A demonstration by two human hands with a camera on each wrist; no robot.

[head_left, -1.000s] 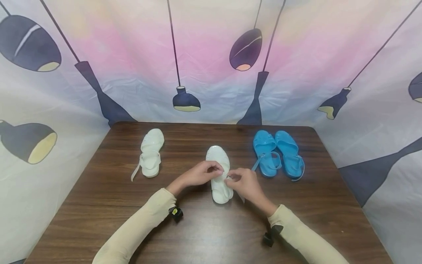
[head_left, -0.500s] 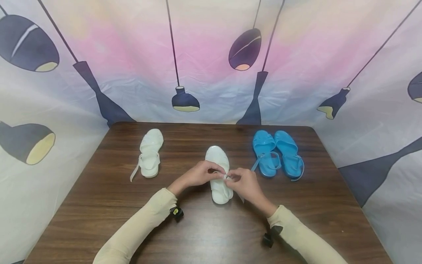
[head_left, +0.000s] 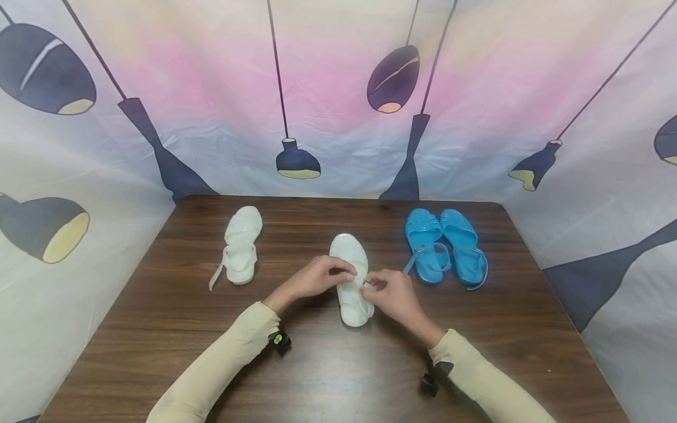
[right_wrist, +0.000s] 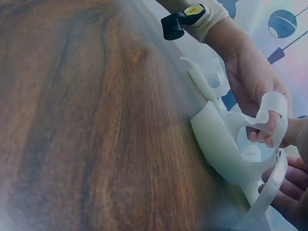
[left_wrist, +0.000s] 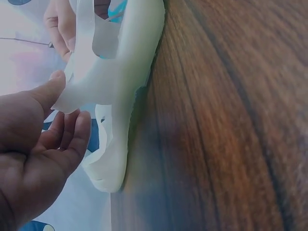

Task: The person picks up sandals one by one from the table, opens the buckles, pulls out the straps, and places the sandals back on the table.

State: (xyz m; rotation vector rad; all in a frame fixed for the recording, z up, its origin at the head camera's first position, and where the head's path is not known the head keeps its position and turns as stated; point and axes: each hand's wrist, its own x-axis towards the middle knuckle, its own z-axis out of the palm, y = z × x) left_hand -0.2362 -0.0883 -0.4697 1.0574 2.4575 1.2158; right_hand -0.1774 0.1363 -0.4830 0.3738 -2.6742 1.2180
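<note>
A white sandal (head_left: pixel 351 252) lies upright at the middle of the table, toe toward the far edge. My left hand (head_left: pixel 322 276) is at its left side; in the left wrist view the thumb and fingers of this hand (left_wrist: pixel 43 130) pinch the white side strap (left_wrist: pixel 86 89) near its end. On the sandal's right, my right hand (head_left: pixel 394 294) pinches the ankle strap near a small metal buckle piece (right_wrist: pixel 279 155). The loose strap end (right_wrist: pixel 269 192) hangs past the right fingers in the right wrist view. Exactly where the fingertips meet the strap is partly hidden.
A second white sandal (head_left: pixel 242 247) with a loose strap lies at the left. Two blue sandals (head_left: pixel 423 229) stand side by side at the right. The brown wooden table (head_left: pixel 296 376) ends at a printed cloth backdrop (head_left: pixel 338 117).
My left hand first came closer to the right fingers at the strap, then drew back slightly left. The right hand and the sandals have stayed in place.
</note>
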